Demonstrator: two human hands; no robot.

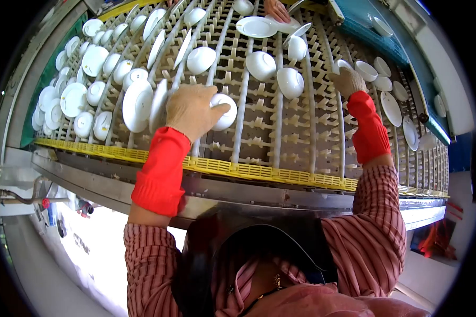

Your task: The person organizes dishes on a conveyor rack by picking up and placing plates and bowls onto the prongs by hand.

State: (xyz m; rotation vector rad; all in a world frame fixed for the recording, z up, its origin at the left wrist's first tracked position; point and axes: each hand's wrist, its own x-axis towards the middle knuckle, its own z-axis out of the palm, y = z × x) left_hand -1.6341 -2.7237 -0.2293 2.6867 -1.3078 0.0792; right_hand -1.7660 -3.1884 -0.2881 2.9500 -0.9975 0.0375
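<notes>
My left hand (191, 110), in a tan glove with a red cuff, is closed on the rim of a white bowl (225, 112) above the pegged rack belt (259, 124). White plates (138, 105) stand tilted between the pegs just left of it. Farther right, my right hand (348, 82), gloved the same way, reaches over the belt beside a white bowl (366, 71); its fingertips are partly hidden, and a white rim shows just beyond them. Two more bowls (290, 83) lie between my hands.
Another person's hand (281, 15) touches an oval plate (256, 27) at the far side. Many white dishes (73, 99) fill the belt's left part. A yellow edge strip (238, 170) and metal ledge (248, 202) run along the near side. A blue-green belt (373, 31) lies at the right.
</notes>
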